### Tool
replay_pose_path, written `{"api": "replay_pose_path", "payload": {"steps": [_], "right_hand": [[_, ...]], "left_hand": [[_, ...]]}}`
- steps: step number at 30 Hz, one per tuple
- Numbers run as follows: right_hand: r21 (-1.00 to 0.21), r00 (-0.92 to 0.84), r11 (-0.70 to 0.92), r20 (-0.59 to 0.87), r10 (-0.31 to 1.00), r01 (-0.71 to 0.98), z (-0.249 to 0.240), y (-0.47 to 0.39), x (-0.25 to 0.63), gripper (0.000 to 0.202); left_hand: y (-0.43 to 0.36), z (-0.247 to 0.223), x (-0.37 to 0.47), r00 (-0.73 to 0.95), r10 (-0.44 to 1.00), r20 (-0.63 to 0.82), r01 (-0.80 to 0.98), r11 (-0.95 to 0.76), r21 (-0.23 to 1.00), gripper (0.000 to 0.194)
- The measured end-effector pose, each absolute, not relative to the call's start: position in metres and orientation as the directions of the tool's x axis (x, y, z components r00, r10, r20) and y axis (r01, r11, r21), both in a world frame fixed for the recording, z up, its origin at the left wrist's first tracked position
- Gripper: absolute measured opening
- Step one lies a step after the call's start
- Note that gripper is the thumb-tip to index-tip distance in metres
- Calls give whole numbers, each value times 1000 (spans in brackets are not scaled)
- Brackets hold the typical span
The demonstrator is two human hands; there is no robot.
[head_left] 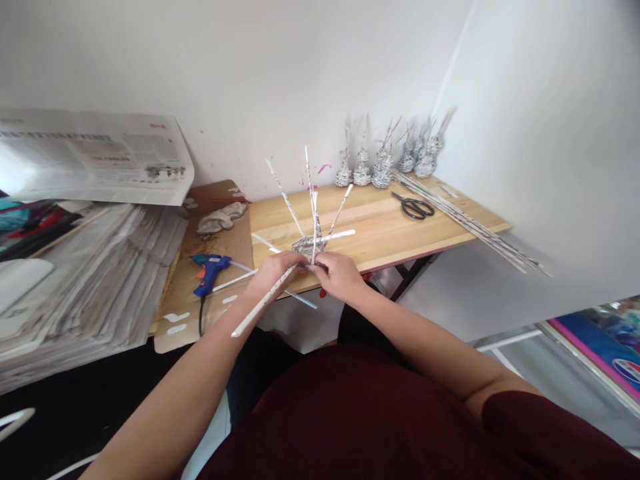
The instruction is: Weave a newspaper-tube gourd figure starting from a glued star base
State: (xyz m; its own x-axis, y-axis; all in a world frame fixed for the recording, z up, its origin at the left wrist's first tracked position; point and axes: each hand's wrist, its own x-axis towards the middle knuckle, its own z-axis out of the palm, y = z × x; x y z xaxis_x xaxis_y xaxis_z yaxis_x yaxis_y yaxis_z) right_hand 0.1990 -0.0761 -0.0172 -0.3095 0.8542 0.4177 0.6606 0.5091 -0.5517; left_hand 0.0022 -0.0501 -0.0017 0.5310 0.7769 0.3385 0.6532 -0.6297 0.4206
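A small woven paper piece (301, 245) is held between my two hands near the table's front edge. Several rolled newspaper tubes (285, 195) stick up and out from it, and one long tube (265, 301) slants down over my left wrist. My left hand (279, 270) is closed on the piece's left side, its fingertips partly hidden. From the right, my right hand (340, 275) pinches the near edge, thumb and fingers close to the left hand's fingers. The underside of the piece is hidden by the hands.
A blue glue gun (212, 273) lies on cardboard (175, 303) at left, by a pair of gloves (223, 218) and stacked newspapers (110, 267). Black scissors (414, 207), loose paper tubes (470, 223) and several woven gourd shapes (383, 168) occupy the wooden table's (385, 230) right side.
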Motion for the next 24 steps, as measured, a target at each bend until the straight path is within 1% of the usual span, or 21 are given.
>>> {"api": "replay_pose_path", "payload": {"steps": [3, 5, 8, 11, 13, 15, 17, 19, 21, 24], "right_hand": [[-582, -295, 495, 408, 864, 645, -19, -75, 199, 14], [-594, -284, 488, 408, 868, 639, -20, -75, 200, 17], [-590, -305, 522, 432, 849, 616, -23, -76, 205, 21], [-614, -338, 581, 475, 812, 535, -24, -81, 216, 23], [-667, -301, 580, 497, 814, 467, -23, -83, 225, 21], [-751, -205, 517, 477, 855, 411, -21, -81, 234, 18], [-838, -91, 416, 412, 907, 352, -18, -71, 241, 17], [-896, -40, 339, 342, 939, 287, -15, -56, 245, 19], [-923, -64, 296, 290, 955, 246, -11, -39, 245, 22], [-931, -132, 247, 218, 967, 268, -5, -18, 240, 21]], "left_hand": [[-52, -5, 3, 510, 772, 380, 657, -635, 407, 18], [-54, -7, 3, 512, 764, 393, 650, -644, 404, 18], [-58, -10, 2, 521, 758, 393, 647, -651, 398, 19], [-61, -10, 1, 524, 756, 391, 653, -652, 385, 18], [-62, -10, 1, 525, 754, 395, 654, -655, 379, 18], [-64, -9, 1, 525, 752, 397, 656, -656, 375, 19], [-65, -9, 2, 529, 755, 386, 657, -653, 376, 20], [-66, -8, 2, 535, 760, 368, 658, -648, 383, 21], [-67, -6, 2, 543, 764, 349, 658, -645, 389, 22], [-69, -4, 3, 546, 765, 343, 660, -644, 386, 22]]}}
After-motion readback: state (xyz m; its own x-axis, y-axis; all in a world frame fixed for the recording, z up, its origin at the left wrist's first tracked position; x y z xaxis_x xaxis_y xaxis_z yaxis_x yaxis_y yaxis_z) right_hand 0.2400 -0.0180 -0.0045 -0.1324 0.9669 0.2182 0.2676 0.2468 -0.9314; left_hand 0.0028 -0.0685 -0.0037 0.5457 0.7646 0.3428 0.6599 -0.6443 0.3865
